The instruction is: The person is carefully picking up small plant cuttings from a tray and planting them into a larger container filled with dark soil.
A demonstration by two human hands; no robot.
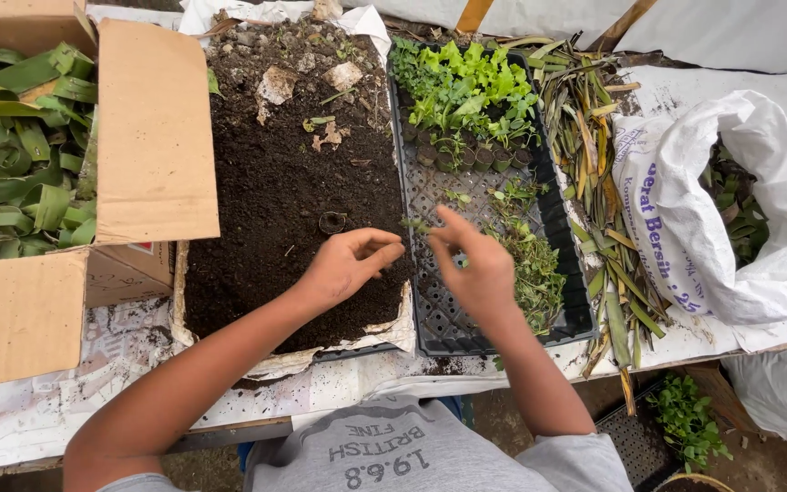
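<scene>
White sheeting covers the counter (66, 401), and everything sits on it. At the far left, a cardboard box (152, 137) holds folded green leaf strips (20, 155). Next comes a heap of dark soil (275, 191) with a small leaf cup (332, 221) resting on it.

Over the soil's right edge, the left hand (343, 266) has its fingers pinched together; whether anything is caught between them I cannot tell. Just beside it, the right hand (477, 273) hovers over the black seedling tray (553, 232), thumb and forefinger closed on a tiny seedling (414, 224) whose green tip sits between the 2 hands. Potted seedlings (466, 91) fill the tray's far end, loose sprigs (530, 264) lie under the right hand, and dried leaves (598, 182) and a white sack (740, 200) follow to the right.

As a judgement, the sprout's thin stem could snap or slip if pinched too hard, and it could drop through the tray's mesh.
</scene>
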